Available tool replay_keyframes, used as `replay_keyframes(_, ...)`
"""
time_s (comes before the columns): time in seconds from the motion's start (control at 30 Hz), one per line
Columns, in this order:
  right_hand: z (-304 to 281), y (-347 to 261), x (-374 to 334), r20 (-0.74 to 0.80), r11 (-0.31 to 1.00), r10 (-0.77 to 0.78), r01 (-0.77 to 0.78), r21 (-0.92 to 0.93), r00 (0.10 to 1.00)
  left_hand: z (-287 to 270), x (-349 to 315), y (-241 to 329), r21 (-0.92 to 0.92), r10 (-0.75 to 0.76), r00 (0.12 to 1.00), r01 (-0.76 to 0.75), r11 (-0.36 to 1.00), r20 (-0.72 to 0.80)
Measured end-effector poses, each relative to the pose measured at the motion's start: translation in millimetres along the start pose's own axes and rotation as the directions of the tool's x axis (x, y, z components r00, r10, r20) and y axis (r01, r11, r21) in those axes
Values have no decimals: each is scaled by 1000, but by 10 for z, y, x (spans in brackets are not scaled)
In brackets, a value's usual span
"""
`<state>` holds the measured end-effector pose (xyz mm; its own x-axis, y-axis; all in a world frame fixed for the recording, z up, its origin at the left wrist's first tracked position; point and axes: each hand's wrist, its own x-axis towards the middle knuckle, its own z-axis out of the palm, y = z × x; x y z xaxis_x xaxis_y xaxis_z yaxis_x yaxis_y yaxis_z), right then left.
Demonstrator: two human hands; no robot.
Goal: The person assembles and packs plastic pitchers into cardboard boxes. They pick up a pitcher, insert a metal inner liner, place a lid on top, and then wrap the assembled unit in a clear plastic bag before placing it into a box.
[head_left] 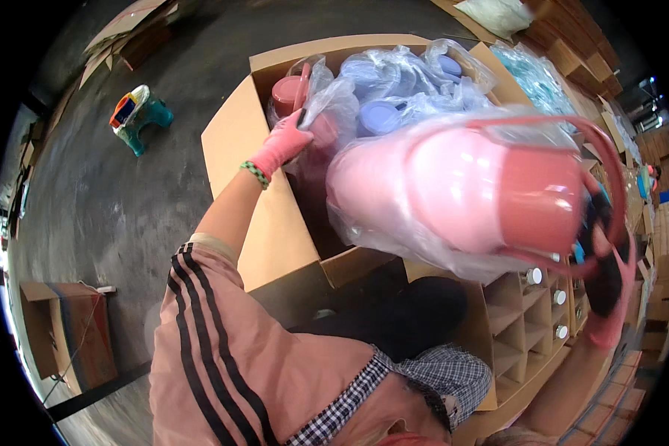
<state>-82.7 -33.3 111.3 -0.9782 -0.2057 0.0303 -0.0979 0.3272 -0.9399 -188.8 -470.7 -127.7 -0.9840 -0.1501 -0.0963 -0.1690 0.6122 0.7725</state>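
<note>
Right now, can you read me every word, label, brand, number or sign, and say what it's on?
There is nothing I can read.
Large, plastic-wrapped pink-and-red bottle: no lettering I can make out.
Open brown cardboard box: none I can make out.
Small yellow, red and blue item on the teal stool: too small to tell.

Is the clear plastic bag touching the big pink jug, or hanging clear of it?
Touching. The head view shows the clear plastic bag wrapped around the pink jug, lying creased against its body.
</note>
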Motion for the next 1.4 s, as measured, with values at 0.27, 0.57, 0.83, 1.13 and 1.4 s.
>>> replay_keyframes(0.27,1527,-6,669,344,891,-53,200,-408,938,253,133,-501,-26,97,959,-108,994,-267)
replay_keyframes(0.57,2403,1376,337,440,724,39,277,-631,897,250,-3,-267,-122,221,835,-322,939,-504)
replay_keyframes(0.83,1805,1338,-615,369,721,-154,360,-592,916,334,-363,-84,293,586,676,-509,810,-447)
replay_keyframes(1.13,346,2070,-2595,-597,584,18,-493,-645,802,1041,-890,1597,285,388,847,-498,819,364)
replay_keyframes(1.4,614,2337,-3097,-709,609,180,-643,-464,682,1991,-277,1311,59,374,909,-390,919,184)
